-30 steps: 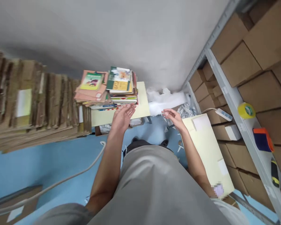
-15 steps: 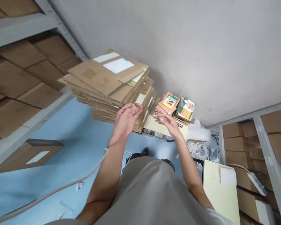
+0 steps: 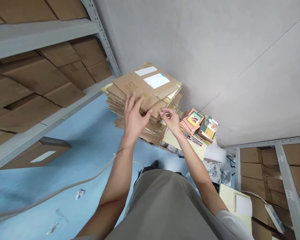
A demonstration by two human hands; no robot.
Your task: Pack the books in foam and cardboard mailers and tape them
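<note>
A tall stack of flattened brown cardboard boxes [image 3: 146,96] stands on the blue floor [image 3: 72,156] against the grey wall, straight ahead of both hands. The left hand [image 3: 134,117] is spread open with its fingers over the near edge of the stack, though actual contact cannot be made out. The right hand [image 3: 170,120] hovers just beside the stack's right front corner, fingers loosely curled and holding nothing, with a pile of colourful books [image 3: 200,126] just to its right
</note>
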